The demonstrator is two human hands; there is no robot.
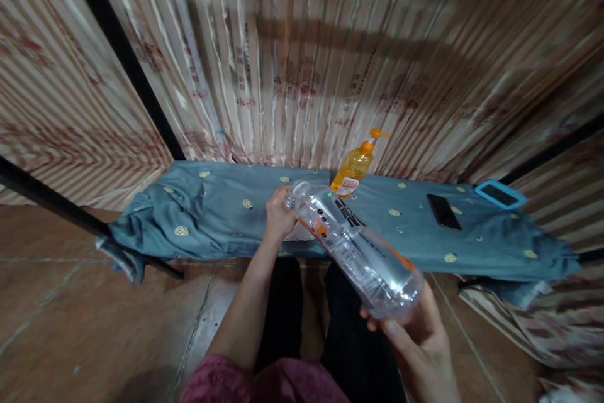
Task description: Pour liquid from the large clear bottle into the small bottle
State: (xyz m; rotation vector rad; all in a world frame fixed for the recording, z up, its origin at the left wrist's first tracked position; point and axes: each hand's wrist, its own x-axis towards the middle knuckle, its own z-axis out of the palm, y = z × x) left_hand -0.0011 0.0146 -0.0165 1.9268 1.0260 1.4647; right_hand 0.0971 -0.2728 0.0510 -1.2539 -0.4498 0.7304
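Observation:
A large clear plastic bottle (pixel 363 258) with an orange and black printed label is held tilted above the bench, its neck up and to the left. My left hand (pixel 280 213) is closed at the neck end, with its fingertips partly hidden. At the lower right, my right hand (pixel 419 340) grips the bottle's base, thumb in front. Just behind the bottle stands a pump bottle (pixel 353 170) of yellow-orange liquid with an orange pump head. Something pale (pixel 300 232) lies under the bottle's neck; I cannot make out what it is.
The narrow bench carries a blue-grey cloth (pixel 221 208) with yellow prints. A black smartphone (pixel 443 212) and a blue-framed device (pixel 500 195) lie at its right. Pleated, printed sheeting (pixel 302 63) hangs behind. Dark poles (pixel 127 57) rise at the sides, above a brown tiled floor (pixel 117 315).

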